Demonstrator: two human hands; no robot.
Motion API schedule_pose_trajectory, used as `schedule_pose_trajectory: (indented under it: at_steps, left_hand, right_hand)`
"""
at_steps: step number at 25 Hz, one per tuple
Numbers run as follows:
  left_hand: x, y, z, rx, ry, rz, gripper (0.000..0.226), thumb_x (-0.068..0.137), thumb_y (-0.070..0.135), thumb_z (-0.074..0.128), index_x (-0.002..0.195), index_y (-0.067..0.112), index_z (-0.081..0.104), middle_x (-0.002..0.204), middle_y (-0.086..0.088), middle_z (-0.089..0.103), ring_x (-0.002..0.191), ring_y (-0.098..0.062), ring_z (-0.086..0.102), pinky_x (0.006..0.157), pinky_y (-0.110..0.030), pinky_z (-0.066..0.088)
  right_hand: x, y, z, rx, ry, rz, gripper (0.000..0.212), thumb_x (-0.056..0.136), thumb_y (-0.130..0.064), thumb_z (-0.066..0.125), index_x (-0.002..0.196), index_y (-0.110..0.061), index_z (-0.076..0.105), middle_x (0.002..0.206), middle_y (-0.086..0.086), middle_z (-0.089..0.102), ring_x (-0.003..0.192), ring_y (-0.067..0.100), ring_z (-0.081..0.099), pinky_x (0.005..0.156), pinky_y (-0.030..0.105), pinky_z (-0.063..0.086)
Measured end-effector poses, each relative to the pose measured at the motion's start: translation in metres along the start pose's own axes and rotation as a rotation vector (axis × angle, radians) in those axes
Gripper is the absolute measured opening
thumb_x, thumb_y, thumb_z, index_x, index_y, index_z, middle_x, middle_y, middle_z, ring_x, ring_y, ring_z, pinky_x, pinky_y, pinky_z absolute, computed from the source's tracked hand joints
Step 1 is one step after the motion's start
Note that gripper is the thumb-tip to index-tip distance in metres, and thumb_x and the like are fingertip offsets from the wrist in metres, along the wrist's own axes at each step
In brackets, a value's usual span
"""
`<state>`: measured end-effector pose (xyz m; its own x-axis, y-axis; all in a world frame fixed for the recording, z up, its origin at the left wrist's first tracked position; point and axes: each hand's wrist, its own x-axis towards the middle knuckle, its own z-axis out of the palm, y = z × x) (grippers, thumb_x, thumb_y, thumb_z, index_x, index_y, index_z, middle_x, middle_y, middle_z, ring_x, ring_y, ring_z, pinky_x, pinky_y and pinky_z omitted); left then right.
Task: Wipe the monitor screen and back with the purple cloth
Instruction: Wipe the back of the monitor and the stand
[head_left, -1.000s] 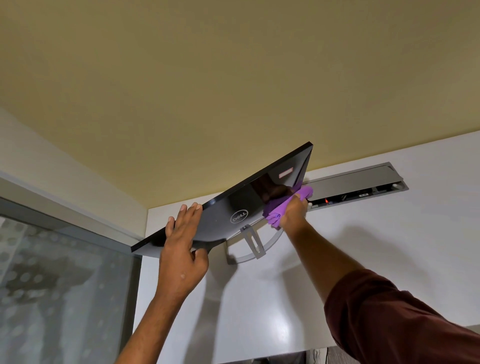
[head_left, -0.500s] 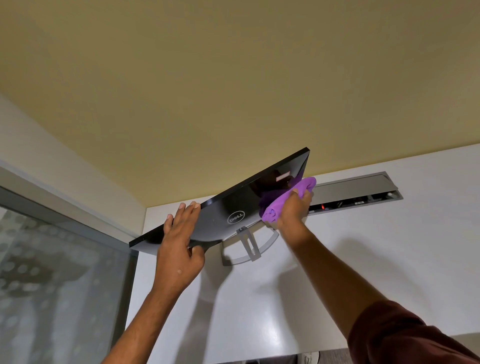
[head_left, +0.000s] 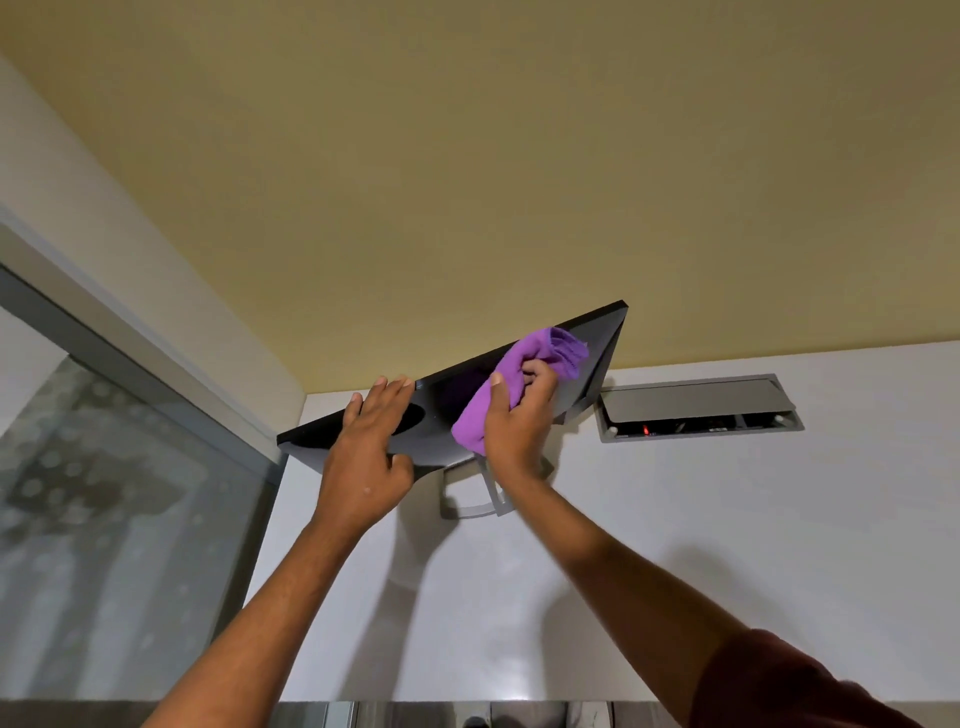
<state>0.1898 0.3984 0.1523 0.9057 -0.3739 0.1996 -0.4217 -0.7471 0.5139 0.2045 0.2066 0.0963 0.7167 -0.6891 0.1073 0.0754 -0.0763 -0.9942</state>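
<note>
A black monitor (head_left: 597, 353) stands tilted steeply on a white desk, its glossy dark face turned toward me. My left hand (head_left: 366, 457) grips its lower left edge, fingers over the top rim and thumb underneath. My right hand (head_left: 517, 421) holds a bunched purple cloth (head_left: 540, 358) pressed against the monitor's right half. The silver stand (head_left: 467, 506) shows below the panel, partly hidden by my right wrist.
A grey cable hatch (head_left: 696, 402) is set into the white desk (head_left: 675, 545) to the right of the monitor, with a small red light inside. A frosted glass partition (head_left: 114, 519) runs along the left. A yellow wall (head_left: 467, 156) rises behind.
My right hand has slid the purple cloth up and left over the monitor's surface, so it now covers the logo area. My left hand keeps its hold on the lower edge.
</note>
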Motion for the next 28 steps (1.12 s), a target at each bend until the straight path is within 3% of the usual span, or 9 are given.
schedule_pose_trajectory:
  at_steps: [2,6,12,16,19,24,28]
  left_hand:
    - [0.000,-0.001,0.000,0.017,-0.016,0.001,0.096,0.070,0.005,0.044,0.165,0.019,0.039,0.173,0.003,0.035,0.165,-0.011,0.018,0.136,-0.035,0.007]
    - [0.001,-0.003,-0.005,0.077,-0.063,0.026,0.097,0.072,0.003,0.046,0.168,0.019,0.034,0.175,0.002,0.031,0.166,-0.014,0.017,0.136,-0.038,0.008]
    - [-0.023,-0.032,-0.027,0.233,-0.001,-0.064,0.089,0.085,-0.001,0.057,0.168,0.019,0.032,0.174,-0.002,0.034,0.164,-0.019,0.025,0.136,-0.041,0.014]
    - [-0.055,-0.059,-0.050,0.214,0.058,-0.162,0.094,0.081,-0.010,0.051,0.168,0.019,0.033,0.175,-0.002,0.031,0.165,-0.019,0.020,0.136,-0.044,0.015]
    - [-0.060,-0.063,-0.059,0.132,0.067,-0.215,0.100,0.076,-0.016,0.045,0.168,0.022,0.033,0.175,0.006,0.027,0.165,-0.011,0.015,0.134,-0.031,0.007]
    - [-0.057,-0.068,-0.061,0.050,0.060,-0.214,0.101,0.073,-0.019,0.043,0.166,0.020,0.038,0.173,0.005,0.032,0.164,-0.010,0.017,0.134,-0.025,0.005]
    - [-0.059,-0.068,-0.060,0.041,0.061,-0.211,0.102,0.071,-0.019,0.042,0.166,0.020,0.038,0.173,0.002,0.032,0.165,-0.014,0.019,0.136,-0.035,0.011]
  right_hand:
    - [-0.018,0.006,0.003,-0.090,-0.114,-0.111,0.023,0.103,-0.020,0.070,0.118,-0.015,0.054,0.120,-0.002,0.058,0.099,0.006,0.056,0.085,0.006,0.043]
    - [-0.031,0.015,0.003,-0.233,-0.286,-0.238,0.022,0.102,-0.022,0.071,0.114,-0.015,0.054,0.118,-0.003,0.053,0.099,0.012,0.053,0.083,0.026,0.050]
    - [-0.007,0.011,-0.025,-0.344,-0.352,-0.227,0.031,0.101,-0.029,0.072,0.119,-0.029,0.047,0.117,-0.005,0.060,0.097,0.016,0.061,0.079,0.037,0.055]
    - [0.017,0.011,-0.046,-0.406,-0.335,-0.244,0.040,0.101,-0.032,0.074,0.128,-0.022,0.047,0.117,-0.003,0.061,0.096,0.018,0.062,0.078,0.038,0.055]
    - [0.025,0.011,-0.050,-0.470,-0.386,-0.317,0.039,0.102,-0.033,0.072,0.128,-0.019,0.046,0.119,0.000,0.059,0.097,0.019,0.061,0.078,0.041,0.057]
    - [0.017,0.014,-0.029,-0.536,-0.542,-0.505,0.037,0.103,-0.029,0.070,0.132,-0.019,0.050,0.121,0.001,0.060,0.101,0.020,0.060,0.082,0.047,0.060]
    - [0.010,0.007,-0.004,-0.681,-0.820,-0.901,0.047,0.103,-0.026,0.071,0.144,-0.014,0.052,0.130,0.008,0.067,0.109,0.025,0.066,0.082,0.039,0.062]
